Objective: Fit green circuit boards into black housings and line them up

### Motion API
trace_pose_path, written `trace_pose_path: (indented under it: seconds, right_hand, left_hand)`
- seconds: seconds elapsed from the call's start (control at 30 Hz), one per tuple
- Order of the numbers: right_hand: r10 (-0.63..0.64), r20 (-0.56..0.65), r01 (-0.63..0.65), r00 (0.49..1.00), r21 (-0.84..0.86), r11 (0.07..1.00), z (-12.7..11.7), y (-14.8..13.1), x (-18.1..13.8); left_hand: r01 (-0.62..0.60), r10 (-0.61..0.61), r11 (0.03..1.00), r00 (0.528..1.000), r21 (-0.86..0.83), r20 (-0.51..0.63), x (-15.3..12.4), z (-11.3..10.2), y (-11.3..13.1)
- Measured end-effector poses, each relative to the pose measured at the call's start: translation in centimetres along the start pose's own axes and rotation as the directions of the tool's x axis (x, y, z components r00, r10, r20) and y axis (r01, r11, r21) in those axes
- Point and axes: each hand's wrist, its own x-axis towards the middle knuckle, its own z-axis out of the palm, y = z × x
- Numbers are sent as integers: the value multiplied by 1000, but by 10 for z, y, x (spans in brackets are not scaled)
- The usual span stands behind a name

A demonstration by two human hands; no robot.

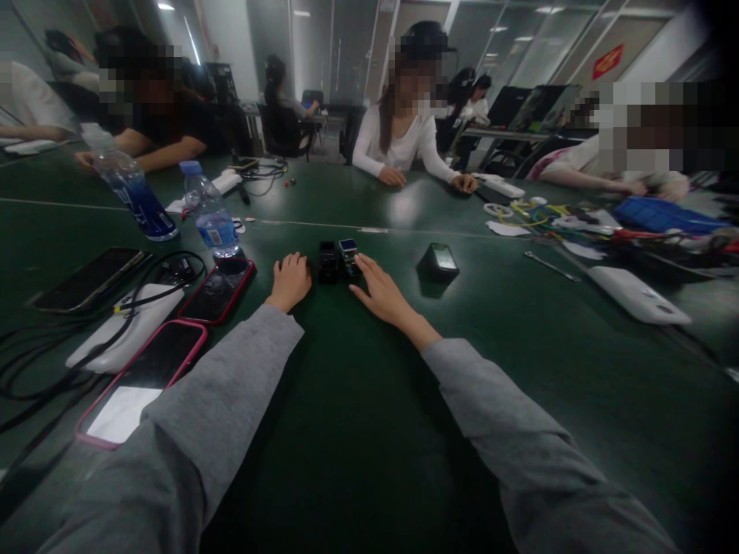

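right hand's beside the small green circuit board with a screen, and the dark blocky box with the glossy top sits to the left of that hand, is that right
Wrong side: the dark blocky box with the glossy top sits to the right of the right hand, as the head view shows.

Can read no text clearly. Shows white characters on the blue label (144,205) of the tall bottle (130,183) at left, too blurred to decipher; likewise small print on the shorter bottle (208,209) beside it, and yellowish marks on a red sign (608,61), far right.
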Motion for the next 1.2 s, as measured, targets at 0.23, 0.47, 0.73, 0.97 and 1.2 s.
trace_pose_path:
  seconds: [0.23, 0.47, 0.73, 0.97, 1.2]
  right_hand:
    - [26, -76, -29, 997, -36, 999, -4, 3, -1]
    - [48, -98, -54, 994, -64, 996, -9, -4, -1]
    - [58, -112, -65, 992, -57, 996, -6, 0, -2]
    - [56, -118, -64, 991, -68, 996, -3, 2, -2]
    - [47, -120, -55, 992, -63, 997, -1, 5, -2]
  left_hand:
    - [-10, 10, 1000, 1000, 22, 4, -1, -1, 0]
    - [-46, 46, 999, 999, -16, -6, -1, -4, 2]
    - [-190, 189, 981, 982, -47, -15, 1, -3, 9]
    - [-232, 227, 968, 972, -100, -56, -2, -6, 11]
    - [-296, 295, 950, 955, -96, -25, -4, -14, 14]
